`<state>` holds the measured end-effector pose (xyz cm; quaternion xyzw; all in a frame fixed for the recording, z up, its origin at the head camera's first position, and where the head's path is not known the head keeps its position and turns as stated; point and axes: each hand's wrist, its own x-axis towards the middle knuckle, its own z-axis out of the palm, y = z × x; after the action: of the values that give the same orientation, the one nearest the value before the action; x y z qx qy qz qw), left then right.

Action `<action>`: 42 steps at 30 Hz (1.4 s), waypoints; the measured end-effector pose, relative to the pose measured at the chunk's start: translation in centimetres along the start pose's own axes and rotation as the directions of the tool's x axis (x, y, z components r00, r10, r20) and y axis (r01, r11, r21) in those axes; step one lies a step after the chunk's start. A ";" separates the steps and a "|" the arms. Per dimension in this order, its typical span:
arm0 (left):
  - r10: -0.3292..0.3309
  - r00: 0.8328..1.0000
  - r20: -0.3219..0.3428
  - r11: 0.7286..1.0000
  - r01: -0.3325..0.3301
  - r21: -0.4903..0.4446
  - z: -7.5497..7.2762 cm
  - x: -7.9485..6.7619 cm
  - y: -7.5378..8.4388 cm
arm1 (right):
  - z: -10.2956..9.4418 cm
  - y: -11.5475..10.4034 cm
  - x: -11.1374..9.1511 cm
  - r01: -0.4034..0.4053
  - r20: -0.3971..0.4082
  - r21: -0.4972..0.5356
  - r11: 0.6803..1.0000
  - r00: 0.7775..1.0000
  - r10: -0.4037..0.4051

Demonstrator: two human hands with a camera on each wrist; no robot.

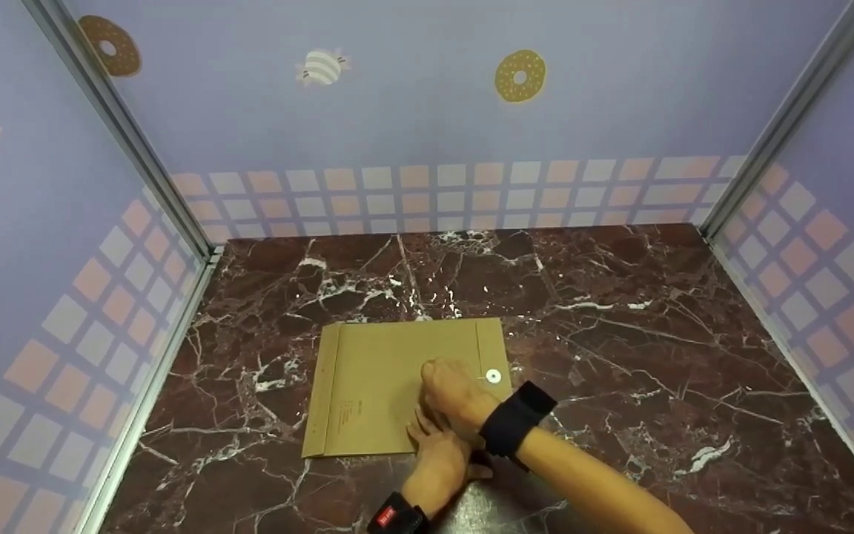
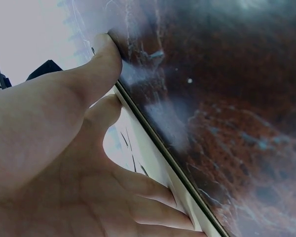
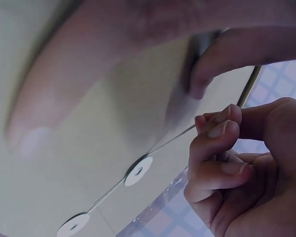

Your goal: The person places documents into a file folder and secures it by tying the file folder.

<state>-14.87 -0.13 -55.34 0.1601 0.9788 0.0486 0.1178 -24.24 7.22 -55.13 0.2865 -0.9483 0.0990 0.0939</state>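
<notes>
A flat brown document envelope (image 1: 390, 371) lies on the table, a flap along its right end. On it are two white round buttons, one (image 3: 134, 177) near the right hand and another (image 3: 69, 229) by the flap, both linked by a thin string (image 3: 173, 139). My right hand (image 1: 458, 391) pinches the string's end between thumb and fingertips, just above the envelope. Lower down, my left hand (image 1: 439, 458) rests on the envelope's near edge with its fingers spread straight. In the left wrist view, its thumb reaches past the envelope's edge (image 2: 160, 155).
The dark red marbled tabletop (image 1: 657, 356) extends around the envelope. Patterned panels enclose it, with a back wall (image 1: 427, 126), a left wall (image 1: 49, 245) and a right wall (image 1: 842, 245). Black straps (image 1: 514, 420) circle both wrists.
</notes>
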 end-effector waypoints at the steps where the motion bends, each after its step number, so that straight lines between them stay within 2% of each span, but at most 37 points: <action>1: 0.001 1.000 -0.002 1.000 -0.001 0.006 0.0 0.0 0.0 | 0.0 -0.1 0.1 -0.006 -0.001 -0.003 1.000 1.000 0.006; 5: -0.008 1.000 0.010 0.997 0.007 0.080 -0.1 0.1 0.1 | 0.1 -0.3 0.4 -0.033 0.019 0.034 0.999 0.999 0.032; 13: -0.036 0.999 -0.006 0.994 0.037 0.105 0.1 0.2 0.0 | 0.3 -0.6 1.1 -0.066 0.068 0.061 0.996 0.996 0.062; 18: -0.045 0.999 0.002 0.990 0.044 0.132 -0.1 0.3 0.0 | 0.6 -0.7 1.3 -0.067 0.045 0.052 0.996 0.997 0.065; 22: -0.028 0.998 -0.058 0.977 0.039 0.211 -0.1 0.1 0.2 | 0.4 -0.8 1.3 -0.056 -0.016 0.114 0.992 0.998 0.058; 26: 0.020 0.992 -0.122 0.965 0.013 0.262 -0.1 -0.2 0.4 | -0.6 -1.1 0.8 -0.012 -0.063 0.228 0.974 0.998 0.027; 29: 0.043 0.990 -0.132 0.971 -0.011 0.239 -0.1 -0.3 0.3 | -2.0 -1.2 0.3 0.015 -0.074 0.284 0.959 0.997 0.006; 31: 0.051 0.989 -0.139 0.971 -0.016 0.239 -0.1 -0.3 0.3 | -3.0 -1.0 -0.1 0.024 -0.093 0.283 0.959 0.996 0.003; 34: 0.055 0.994 -0.095 0.975 -0.033 0.219 -0.3 -0.2 0.3 | -4.3 -0.1 -0.6 0.033 -0.162 0.242 0.970 0.987 0.007; 38: 0.052 0.999 -0.003 0.989 -0.051 0.139 -0.8 0.0 0.0 | -5.5 1.6 -1.1 0.052 -0.279 0.187 0.981 0.960 0.003; 42: 0.072 0.997 0.007 0.996 -0.072 0.052 -1.0 -0.1 -0.8 | -6.5 3.6 -1.8 0.012 -0.341 0.130 0.991 0.939 0.033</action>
<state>-15.22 -0.95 -54.44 0.1985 0.9730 0.0270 0.1145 -23.99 12.67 -49.76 0.2653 -0.9106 0.2093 0.2380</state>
